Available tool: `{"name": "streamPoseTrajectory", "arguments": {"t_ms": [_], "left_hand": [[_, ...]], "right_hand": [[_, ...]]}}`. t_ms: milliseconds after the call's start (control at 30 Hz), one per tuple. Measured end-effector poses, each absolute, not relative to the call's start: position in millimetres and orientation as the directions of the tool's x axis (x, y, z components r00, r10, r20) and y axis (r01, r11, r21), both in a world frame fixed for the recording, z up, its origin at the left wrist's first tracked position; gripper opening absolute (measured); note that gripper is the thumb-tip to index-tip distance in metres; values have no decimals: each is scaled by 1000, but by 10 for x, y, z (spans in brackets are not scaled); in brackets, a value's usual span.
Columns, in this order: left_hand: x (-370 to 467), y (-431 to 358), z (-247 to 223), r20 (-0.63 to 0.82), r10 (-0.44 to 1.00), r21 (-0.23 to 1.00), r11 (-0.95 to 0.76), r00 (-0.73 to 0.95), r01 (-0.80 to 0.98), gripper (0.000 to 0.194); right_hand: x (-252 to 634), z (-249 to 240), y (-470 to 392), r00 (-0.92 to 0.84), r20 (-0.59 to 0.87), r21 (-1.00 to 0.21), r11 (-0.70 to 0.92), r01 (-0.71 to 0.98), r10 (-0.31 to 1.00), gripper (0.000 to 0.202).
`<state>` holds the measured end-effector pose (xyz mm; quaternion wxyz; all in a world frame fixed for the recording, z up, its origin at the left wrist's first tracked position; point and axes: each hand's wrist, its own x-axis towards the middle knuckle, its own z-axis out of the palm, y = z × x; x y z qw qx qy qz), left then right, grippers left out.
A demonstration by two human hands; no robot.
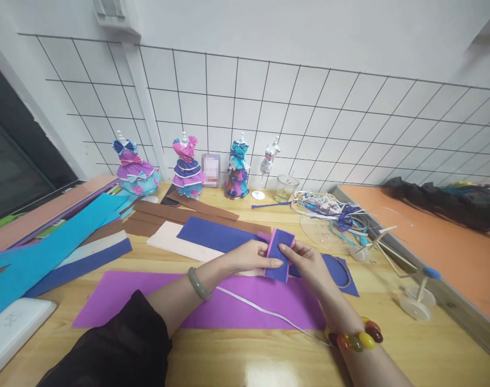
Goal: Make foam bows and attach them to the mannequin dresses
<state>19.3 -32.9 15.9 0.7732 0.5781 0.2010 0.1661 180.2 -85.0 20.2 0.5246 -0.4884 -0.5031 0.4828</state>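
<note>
Both my hands meet over the middle of the wooden table and hold a small folded piece of dark blue foam with a pink-purple strip showing behind it. My left hand pinches its left edge; a grey-green bangle sits on that wrist. My right hand grips its right side with thumb on top; a beaded bracelet is on that wrist. Beneath lies a large purple foam sheet with a thin white ribbon running across it.
Dark blue, pale pink, brown and turquoise foam sheets lie to the left and behind. Several dressed mini mannequins stand by the wire grid wall. A glass cup, a clear plate with ribbon scraps and white stands sit to the right.
</note>
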Motion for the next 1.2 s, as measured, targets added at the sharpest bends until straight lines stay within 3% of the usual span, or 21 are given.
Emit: {"name": "streamPoseTrajectory", "arguments": {"t_ms": [100,300,500,700,900,1100,1200], "left_hand": [[234,-324,100,-159,518,927,372,840,-54,44],[238,-270,123,-134,672,961,268,729,-70,41],[223,-235,197,-117,814,968,222,569,-119,37],[226,-239,178,-104,834,974,195,542,-112,35],[207,-231,172,-114,803,934,287,585,-211,35],[168,-206,177,-148,773,890,376,617,-258,36],[171,-176,123,-183,756,879,413,629,-239,34]], "right_hand": [[1770,194,-856,-10,51,-999,50,-19,999,27],[1747,188,-855,50,24,-1000,24,-1,998,29],[1702,158,-858,8,-2,-1000,-2,-2,1000,52],[1703,50,-825,-3,6,-998,5,-70,1000,59],[1704,134,-857,-38,25,-999,24,-42,999,58],[1694,210,-907,-107,122,-992,122,-14,987,71],[1710,188,-914,-119,147,-985,156,70,982,57]]}}
